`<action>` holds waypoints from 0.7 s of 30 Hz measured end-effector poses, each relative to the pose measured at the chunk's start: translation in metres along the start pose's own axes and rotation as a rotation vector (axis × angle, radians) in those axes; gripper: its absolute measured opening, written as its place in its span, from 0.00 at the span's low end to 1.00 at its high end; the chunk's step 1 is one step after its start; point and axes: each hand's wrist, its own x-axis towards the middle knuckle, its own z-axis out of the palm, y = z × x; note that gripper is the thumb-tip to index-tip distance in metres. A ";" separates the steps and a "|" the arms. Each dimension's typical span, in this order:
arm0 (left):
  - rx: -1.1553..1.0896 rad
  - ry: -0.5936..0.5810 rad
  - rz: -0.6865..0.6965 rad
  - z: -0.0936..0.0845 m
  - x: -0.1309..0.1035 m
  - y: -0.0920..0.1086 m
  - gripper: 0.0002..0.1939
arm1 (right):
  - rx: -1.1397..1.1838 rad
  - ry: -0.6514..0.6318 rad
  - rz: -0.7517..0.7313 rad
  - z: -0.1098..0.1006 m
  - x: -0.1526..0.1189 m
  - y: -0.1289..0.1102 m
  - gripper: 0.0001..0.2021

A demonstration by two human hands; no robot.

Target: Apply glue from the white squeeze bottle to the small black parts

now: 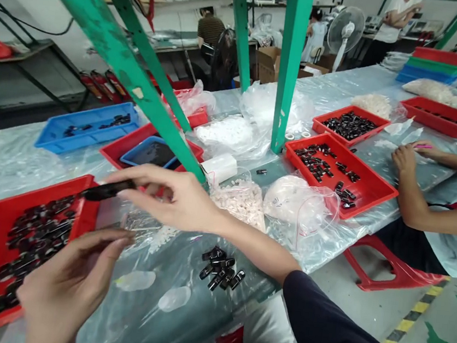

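Observation:
My right hand [179,199] reaches across to the left, thumb and fingers pinched on a dark elongated black piece [106,190]; motion blurs its details. Below it, my left hand [71,280] has thumb and forefinger together; whatever may be between them is too small to make out. Just left of both hands, a red tray [87,213] holds many small glossy black parts [40,232]. A loose pile of similar black parts [221,270] lies on the plastic-covered table [144,327], to the right of my left hand. Two clear oval pieces [175,298] lie flat between that pile and my left hand.
A bag of small pale parts [241,200] and a white-filled bag [291,198] lie beyond my right forearm. Green frame posts [288,68] rise from the table. Another red tray [374,193] stands near a co-worker's hands [407,159]. A blue tray [51,132] sits far left.

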 end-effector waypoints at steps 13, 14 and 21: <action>-0.655 0.275 0.018 0.010 0.038 0.017 0.03 | 0.072 0.101 0.077 -0.002 0.003 0.013 0.10; -0.666 0.281 0.030 0.008 0.039 0.015 0.03 | 0.075 0.095 0.074 0.000 0.002 0.013 0.10; -0.860 0.156 -0.077 0.006 0.046 0.006 0.07 | 0.092 0.041 0.087 0.004 0.001 0.015 0.10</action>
